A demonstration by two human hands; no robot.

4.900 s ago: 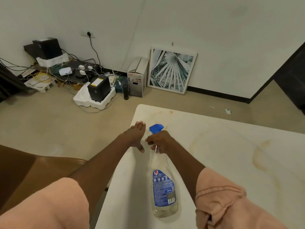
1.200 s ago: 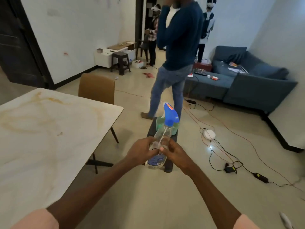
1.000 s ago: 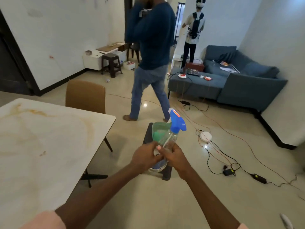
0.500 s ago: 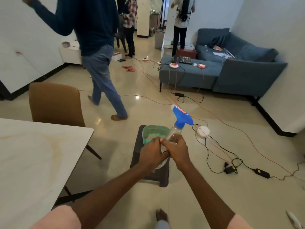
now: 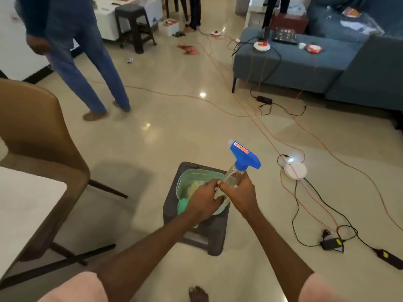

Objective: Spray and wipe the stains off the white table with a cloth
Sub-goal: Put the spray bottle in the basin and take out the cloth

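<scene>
A clear spray bottle (image 5: 233,174) with a blue trigger head is tilted to the right over a green basin (image 5: 185,174). My right hand (image 5: 238,192) grips its neck. My left hand (image 5: 205,200) is closed around the lower body, which is hidden behind both hands. The basin stands on a dark stool (image 5: 209,236) and holds a pale, crumpled cloth (image 5: 194,186). Only a corner of the white table (image 5: 26,205) shows at the left edge, apart from my hands.
A brown chair (image 5: 39,131) stands at the table. A person in jeans (image 5: 87,73) stands on the floor at upper left. Cables, a white round device (image 5: 295,170) and power adapters lie right of the stool. A blue sofa (image 5: 305,62) is beyond.
The view has swung away from the table and tilted down. Both hands carried the bottle down over the basin on the stool. The person in jeans walked to the left.
</scene>
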